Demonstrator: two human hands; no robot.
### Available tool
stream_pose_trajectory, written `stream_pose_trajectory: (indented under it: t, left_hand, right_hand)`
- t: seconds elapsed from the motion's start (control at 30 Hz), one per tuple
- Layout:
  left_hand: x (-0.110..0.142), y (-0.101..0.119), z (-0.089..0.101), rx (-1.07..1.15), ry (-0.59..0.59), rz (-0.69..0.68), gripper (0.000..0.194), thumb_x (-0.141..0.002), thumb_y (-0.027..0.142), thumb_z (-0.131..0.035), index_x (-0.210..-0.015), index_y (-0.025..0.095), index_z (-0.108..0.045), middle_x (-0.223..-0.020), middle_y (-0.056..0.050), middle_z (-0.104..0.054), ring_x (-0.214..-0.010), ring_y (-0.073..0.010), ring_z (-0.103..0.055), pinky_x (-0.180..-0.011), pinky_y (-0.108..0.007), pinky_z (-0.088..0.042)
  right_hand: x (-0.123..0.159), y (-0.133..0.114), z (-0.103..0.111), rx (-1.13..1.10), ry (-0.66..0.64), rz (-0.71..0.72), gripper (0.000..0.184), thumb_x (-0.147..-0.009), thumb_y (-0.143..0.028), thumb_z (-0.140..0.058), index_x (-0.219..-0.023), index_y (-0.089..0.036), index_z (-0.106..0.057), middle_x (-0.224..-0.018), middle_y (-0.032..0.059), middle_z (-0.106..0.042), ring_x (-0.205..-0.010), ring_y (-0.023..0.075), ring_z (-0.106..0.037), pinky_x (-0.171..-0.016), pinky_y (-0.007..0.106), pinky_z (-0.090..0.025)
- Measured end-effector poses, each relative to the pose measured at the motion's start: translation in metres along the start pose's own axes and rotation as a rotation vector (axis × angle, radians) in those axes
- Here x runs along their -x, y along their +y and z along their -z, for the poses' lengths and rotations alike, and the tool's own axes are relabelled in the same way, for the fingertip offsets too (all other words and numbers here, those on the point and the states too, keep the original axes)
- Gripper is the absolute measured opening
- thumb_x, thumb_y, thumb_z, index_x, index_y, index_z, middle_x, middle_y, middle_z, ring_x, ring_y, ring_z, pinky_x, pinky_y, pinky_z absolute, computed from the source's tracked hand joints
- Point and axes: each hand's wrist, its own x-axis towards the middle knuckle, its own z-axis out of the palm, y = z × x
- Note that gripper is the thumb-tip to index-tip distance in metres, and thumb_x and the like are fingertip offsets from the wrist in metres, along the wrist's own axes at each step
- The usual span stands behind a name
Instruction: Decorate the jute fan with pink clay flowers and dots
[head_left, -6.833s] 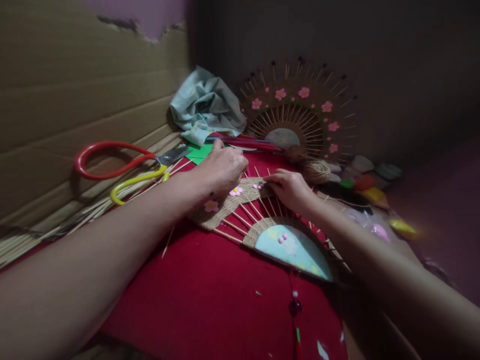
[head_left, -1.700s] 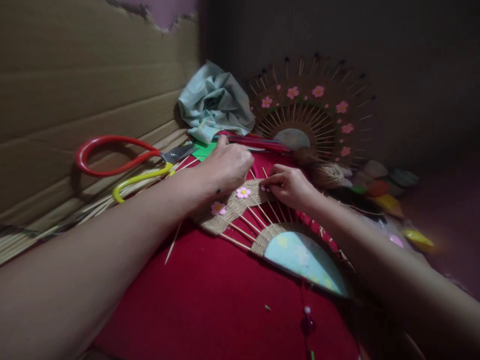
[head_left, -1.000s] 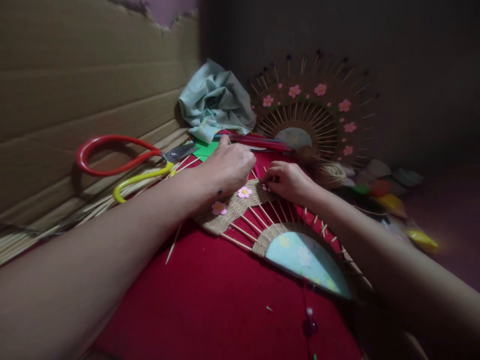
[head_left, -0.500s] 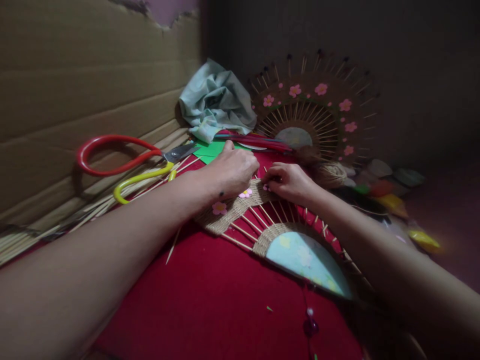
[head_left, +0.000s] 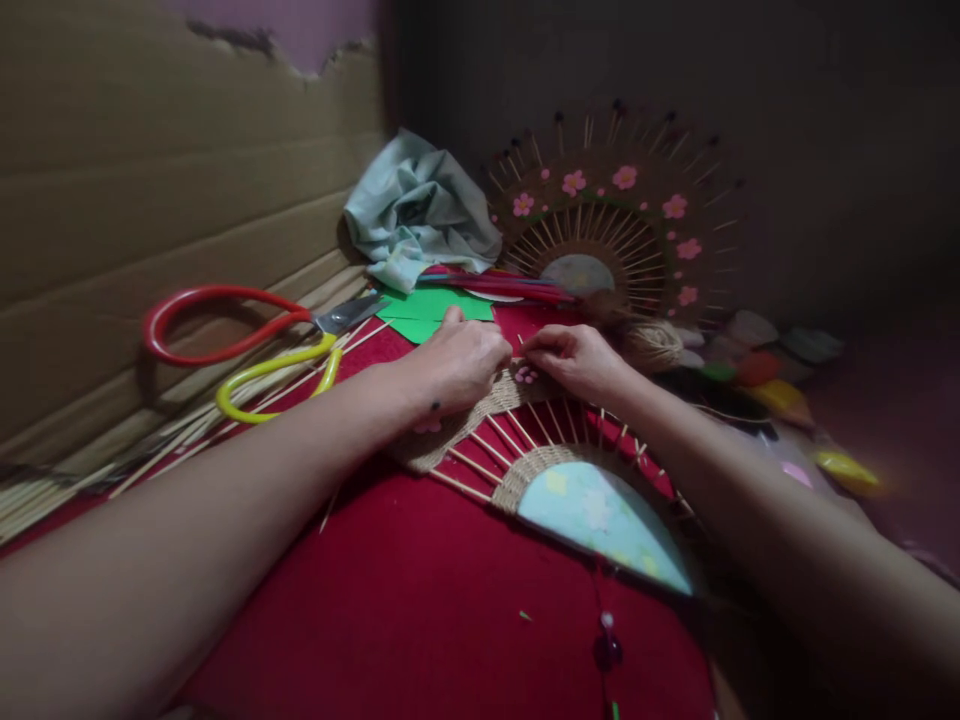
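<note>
pink petals (head_left: 526,374) on woven fan (head_left: 544,461) beside pinched right grip (head_left: 579,358); left grip (head_left: 466,362) curled; both contents hidden

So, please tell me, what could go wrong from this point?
The right grip is beside small pink petals on the woven band; a slip might push them out of place. The left forearm partly covers a pink flower, so it could perhaps be pressed or rubbed. The scissors lie near that forearm, so a sideways move may knock them.

Pink-petalled woven fan (head_left: 532,466) on red surface (head_left: 420,600)
</note>
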Motion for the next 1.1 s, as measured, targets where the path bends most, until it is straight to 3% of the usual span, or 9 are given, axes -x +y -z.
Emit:
stream_pose_trajectory:
  t: [0.2, 0.33, 0.47, 0.57, 0.87, 1.1]
  left_hand:
    - [-0.018, 0.004, 0.006, 0.204, -0.050, 0.181, 0.028, -0.079, 0.022, -0.050, -0.093, 0.018, -0.073, -0.088, -0.008, -0.072, -0.080, -0.0195, -0.062, -0.071, -0.030, -0.038]
    - [-0.033, 0.007, 0.008, 0.295, -0.099, 0.289, 0.023, -0.073, 0.024, -0.055, -0.084, 0.019, -0.074, -0.070, -0.005, -0.069, -0.068, -0.0185, -0.061, -0.061, -0.027, -0.037]
    - [-0.038, 0.011, 0.005, 0.325, -0.186, 0.345, 0.018, -0.071, 0.030, -0.056, -0.070, 0.018, -0.070, -0.042, 0.001, -0.054, -0.047, -0.0160, -0.056, -0.052, -0.025, -0.035]
    - [-0.039, 0.013, 0.004, 0.348, -0.236, 0.391, 0.018, -0.072, 0.031, -0.053, -0.068, 0.018, -0.066, -0.036, 0.003, -0.048, -0.039, -0.0149, -0.054, -0.047, -0.023, -0.035]
    - [-0.041, 0.019, 0.004, 0.373, -0.321, 0.481, 0.013, -0.071, 0.025, -0.050, -0.066, 0.017, -0.058, -0.036, 0.001, -0.049, -0.037, -0.0174, -0.057, -0.039, -0.021, -0.036]
    - [-0.041, 0.015, 0.008, 0.293, -0.280, 0.407, 0.014, -0.069, 0.022, -0.047, -0.061, 0.017, -0.058, -0.043, 0.000, -0.051, -0.047, -0.0151, -0.058, -0.044, -0.021, -0.032]
  right_hand:
    - [-0.002, 0.012, 0.003, 0.035, -0.017, 0.036, 0.021, -0.072, -0.005, -0.059, -0.080, -0.015, -0.076, -0.079, 0.0049, -0.072, -0.073, 0.0146, -0.063, -0.069, 0.024, -0.045]
    - [-0.007, 0.019, 0.001, 0.027, -0.061, 0.045, 0.019, -0.073, -0.008, -0.061, -0.083, -0.016, -0.076, -0.078, 0.0032, -0.073, -0.072, 0.0131, -0.063, -0.066, 0.021, -0.043]
    - [-0.011, 0.018, 0.000, 0.038, -0.092, 0.027, 0.016, -0.073, -0.013, -0.064, -0.082, -0.015, -0.076, -0.073, 0.0029, -0.072, -0.068, 0.0133, -0.061, -0.062, 0.022, -0.041]
    - [-0.011, 0.015, 0.001, 0.051, -0.101, 0.007, 0.016, -0.072, -0.012, -0.064, -0.082, -0.014, -0.076, -0.074, 0.0042, -0.072, -0.067, 0.0132, -0.060, -0.061, 0.022, -0.039]
    - [-0.008, 0.007, 0.005, 0.064, -0.132, -0.046, 0.020, -0.073, -0.008, -0.062, -0.087, -0.012, -0.075, -0.082, 0.0045, -0.073, -0.072, 0.0122, -0.061, -0.062, 0.019, -0.038]
    - [-0.008, 0.006, 0.005, 0.076, -0.135, -0.049, 0.018, -0.073, -0.011, -0.063, -0.086, -0.012, -0.075, -0.080, 0.0048, -0.072, -0.071, 0.0123, -0.059, -0.060, 0.020, -0.037]
